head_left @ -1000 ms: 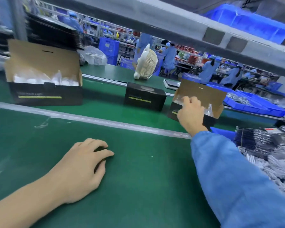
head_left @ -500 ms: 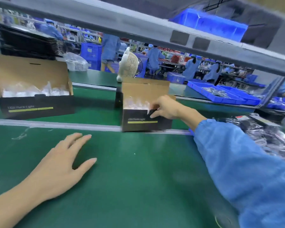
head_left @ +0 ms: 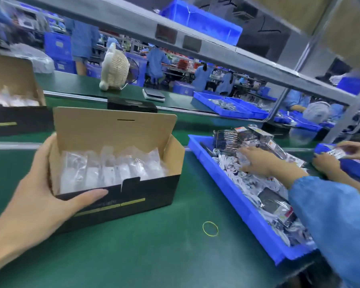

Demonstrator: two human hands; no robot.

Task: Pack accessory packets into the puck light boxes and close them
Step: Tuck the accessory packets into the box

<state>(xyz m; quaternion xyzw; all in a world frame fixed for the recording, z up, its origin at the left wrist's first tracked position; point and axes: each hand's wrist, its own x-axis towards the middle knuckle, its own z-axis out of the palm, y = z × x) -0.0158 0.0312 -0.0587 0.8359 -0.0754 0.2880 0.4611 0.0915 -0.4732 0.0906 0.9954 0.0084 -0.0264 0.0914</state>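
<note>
Head view: open puck light box (head_left: pixel 116 179) at centre left on green bench (head_left: pixel 154 256), blue tray (head_left: pixel 237 196) of accessory packets (head_left: pixel 274 202) at right.

Left hand (head_left: pixel 40 196) grasping box's left end; right hand (head_left: pixel 258 161) spread flat on packets, gripping nothing. Packets probably light, slippery, crinkly; best pinched at an edge.

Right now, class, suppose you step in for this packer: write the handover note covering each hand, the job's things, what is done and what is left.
Left hand grips the left end of the open puck light box, thumb along its front.
Right hand reaches into the blue tray, on the accessory packets; a grasp cannot be confirmed.
Done: box is at the front of the bench, lid up, bagged lights inside.
Left: add a packet, close the lid.
</note>
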